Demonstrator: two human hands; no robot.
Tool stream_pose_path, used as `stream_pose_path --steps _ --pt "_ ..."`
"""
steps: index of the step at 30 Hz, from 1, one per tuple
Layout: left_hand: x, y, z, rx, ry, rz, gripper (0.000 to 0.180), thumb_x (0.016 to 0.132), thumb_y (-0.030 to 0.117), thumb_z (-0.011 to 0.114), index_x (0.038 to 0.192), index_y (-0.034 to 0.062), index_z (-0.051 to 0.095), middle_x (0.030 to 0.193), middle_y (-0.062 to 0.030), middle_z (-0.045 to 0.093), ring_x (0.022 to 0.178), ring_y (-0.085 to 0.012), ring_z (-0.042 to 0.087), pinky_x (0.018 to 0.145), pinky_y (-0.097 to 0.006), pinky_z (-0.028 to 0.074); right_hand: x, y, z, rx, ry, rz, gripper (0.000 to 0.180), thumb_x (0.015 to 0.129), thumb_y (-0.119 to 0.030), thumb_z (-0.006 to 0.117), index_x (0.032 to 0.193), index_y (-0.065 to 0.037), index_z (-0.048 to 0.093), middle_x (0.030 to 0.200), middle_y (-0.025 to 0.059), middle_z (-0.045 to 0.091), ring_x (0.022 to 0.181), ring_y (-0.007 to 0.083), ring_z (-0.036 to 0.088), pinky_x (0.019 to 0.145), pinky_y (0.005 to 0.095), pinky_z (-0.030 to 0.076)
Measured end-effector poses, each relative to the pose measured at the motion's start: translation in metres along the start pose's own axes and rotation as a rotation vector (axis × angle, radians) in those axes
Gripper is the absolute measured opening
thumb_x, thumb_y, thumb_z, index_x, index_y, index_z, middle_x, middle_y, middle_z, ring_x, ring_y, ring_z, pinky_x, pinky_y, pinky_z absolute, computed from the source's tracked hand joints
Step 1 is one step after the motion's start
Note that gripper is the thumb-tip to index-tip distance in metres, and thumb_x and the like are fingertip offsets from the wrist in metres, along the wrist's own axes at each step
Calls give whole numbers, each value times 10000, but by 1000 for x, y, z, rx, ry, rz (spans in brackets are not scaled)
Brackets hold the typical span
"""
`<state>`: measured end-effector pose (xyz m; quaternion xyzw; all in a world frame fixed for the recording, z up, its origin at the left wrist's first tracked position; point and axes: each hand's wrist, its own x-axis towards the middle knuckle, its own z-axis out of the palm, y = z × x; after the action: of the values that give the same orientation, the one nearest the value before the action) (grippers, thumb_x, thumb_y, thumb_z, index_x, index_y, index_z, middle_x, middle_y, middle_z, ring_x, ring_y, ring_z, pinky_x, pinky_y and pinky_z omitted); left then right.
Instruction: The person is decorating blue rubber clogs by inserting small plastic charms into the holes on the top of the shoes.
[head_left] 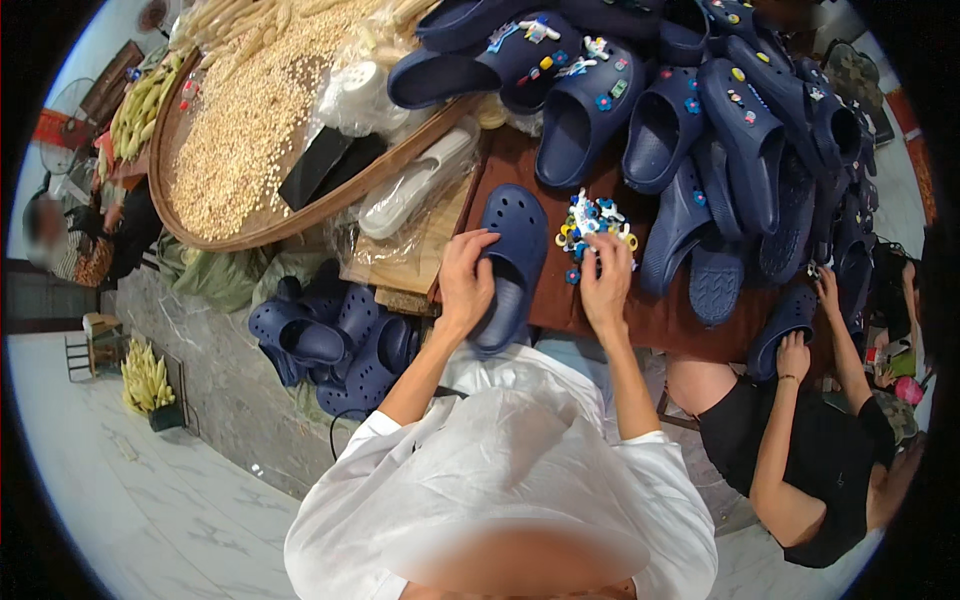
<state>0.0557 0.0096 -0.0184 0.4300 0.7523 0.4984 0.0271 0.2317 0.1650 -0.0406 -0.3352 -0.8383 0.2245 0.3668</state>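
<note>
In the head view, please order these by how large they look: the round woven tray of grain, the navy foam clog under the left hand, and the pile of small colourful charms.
1. Round woven tray of grain, clearly largest.
2. Navy foam clog, held by the left hand.
3. Pile of small colourful charms, touched by the right hand.

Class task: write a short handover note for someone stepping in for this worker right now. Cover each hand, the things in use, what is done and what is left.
Left hand: gripping the side of a navy clog lying on the brown table.
Right hand: fingers in the pile of small coloured charms beside the clog.
Done: the heap of navy clogs behind includes several that carry charms.
Left: the held clog shows no charms yet; more bare clogs lie in the lower pile on the left.
</note>
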Motion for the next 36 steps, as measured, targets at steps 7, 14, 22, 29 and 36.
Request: stream_pose_path --steps 7,14,22,29,36 --pt "70 -29 -9 80 62 146 382 780 -114 525 1099 44 663 1141 -166 656 1087 -360 608 954 -418 477 -26 -8 2 15 -9 17 172 872 -32 639 1038 -60 673 1085 147 578 1036 336 561 901 427 449" --pt "82 -43 2 117 102 127 402 797 -109 508 1155 21 634 1204 -211 613 1163 -398 558 1012 -446 432 -25 -8 -7 36 13 14 157 871 -22 637 1015 -63 685 1048 123 587 1011 323 566 880 411 456" --pt "34 -24 -3 145 122 134 438 812 -57 583 1241 27 616 1343 -236 500 1246 -414 480 1061 -454 394 -5 -4 -23 23 125 -8 176 844 23 629 995 -56 673 1002 137 587 962 328 576 844 429 469" --pt "39 -17 1 128 40 163 422 831 -26 608 1247 43 619 1325 -228 506 1199 -399 504 1015 -443 429 92 10 -68 -216 402 -50 320 876 -60 619 1192 -22 594 1144 185 546 1118 369 508 976 454 399" --pt "27 -22 11 127 -59 206 600 854 -12 608 1429 4 438 1253 -241 536 1154 -408 519 999 -447 429 176 46 -98 -684 557 104 689 866 -180 674 1438 40 360 1294 234 457 1245 394 434 1014 522 352"
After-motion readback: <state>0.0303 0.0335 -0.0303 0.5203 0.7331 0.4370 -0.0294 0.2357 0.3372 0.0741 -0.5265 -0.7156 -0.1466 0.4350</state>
